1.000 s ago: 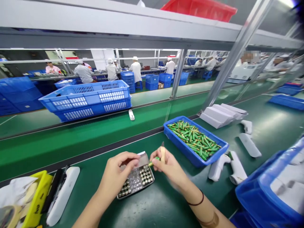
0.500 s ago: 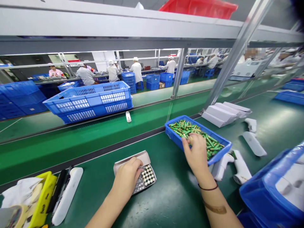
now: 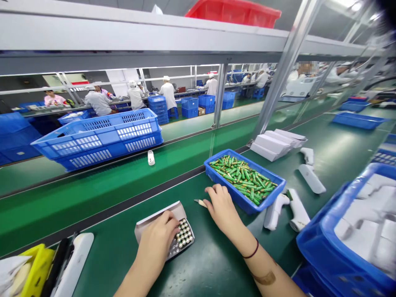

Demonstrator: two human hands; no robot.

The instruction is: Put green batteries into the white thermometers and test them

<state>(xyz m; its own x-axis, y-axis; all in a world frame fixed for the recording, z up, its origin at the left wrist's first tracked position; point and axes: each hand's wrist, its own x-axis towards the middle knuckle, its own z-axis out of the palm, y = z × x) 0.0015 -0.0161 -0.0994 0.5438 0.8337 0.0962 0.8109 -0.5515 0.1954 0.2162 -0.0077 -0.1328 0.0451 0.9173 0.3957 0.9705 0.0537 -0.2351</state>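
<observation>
My left hand (image 3: pixel 157 235) is curled over an open cardboard box (image 3: pixel 144 225). Its fingertips reach into a clear plastic tray (image 3: pixel 175 248) inside; what they pinch is hidden. Upright batteries (image 3: pixel 185 234), showing silvery ends, fill the right part of that tray. Between the box and a blue bin (image 3: pixel 250 209), my right hand (image 3: pixel 221 206) hovers with bent fingers. A small pale pointed thing (image 3: pixel 201 203) with a grey tip sticks out at its thumb; I cannot make out its kind. Many loose green batteries (image 3: pixel 244 175) lie in the bin.
White gun-shaped housings (image 3: pixel 298 210) and folded white card (image 3: pixel 270 145) lie right of the bin. A blue crate (image 3: pixel 328 235) with white parts stands at the near right. A yellow bin (image 3: pixel 37 268) and a white housing (image 3: pixel 77 260) sit at the left. Metal posts (image 3: pixel 278 74) rise behind.
My right hand has moved left, out of the battery bin, toward the box. My left hand stays at the tray. The whole view has shifted, with things appearing further left.
</observation>
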